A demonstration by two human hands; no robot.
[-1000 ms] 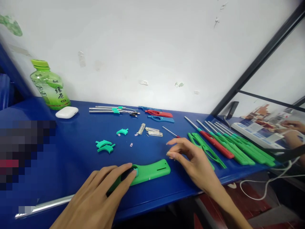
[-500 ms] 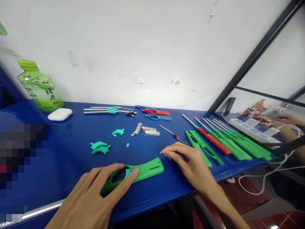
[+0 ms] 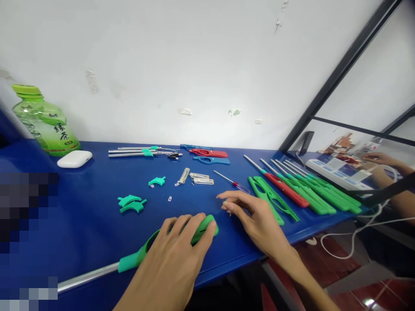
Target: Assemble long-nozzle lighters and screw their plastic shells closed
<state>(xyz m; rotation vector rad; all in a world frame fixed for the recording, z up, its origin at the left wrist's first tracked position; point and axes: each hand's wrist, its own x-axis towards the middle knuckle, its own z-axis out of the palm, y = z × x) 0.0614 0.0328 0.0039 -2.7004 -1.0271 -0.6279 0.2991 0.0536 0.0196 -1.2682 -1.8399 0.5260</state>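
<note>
Near the front of the blue table, my left hand (image 3: 171,250) grips the handle of a green long-necked lighter (image 3: 142,252), fingers on its far side and thumb on the near side. Its metal tube points left; the palm and fingers hide much of the handle. To the right, my right hand (image 3: 256,218) is loosely curled at the table, index finger and thumb slightly apart, and I see nothing between them. Beside it lie green lighter casing halves (image 3: 266,194) and a screwdriver (image 3: 233,181). Teal trigger pieces (image 3: 132,203) lie beyond my left hand.
At the right lies a row of green lighters (image 3: 311,190) with a red lighter (image 3: 285,188). Clear fuel tanks (image 3: 202,179), metal tubes with wires (image 3: 139,152) and red and blue casings (image 3: 210,156) are further back. A bottle (image 3: 48,125) and white case (image 3: 74,159) stand left.
My left hand has slid right along the green lighter, now covering its handle end and uncovering the teal collar and tube. My right hand has barely moved. The view has shifted slightly.
</note>
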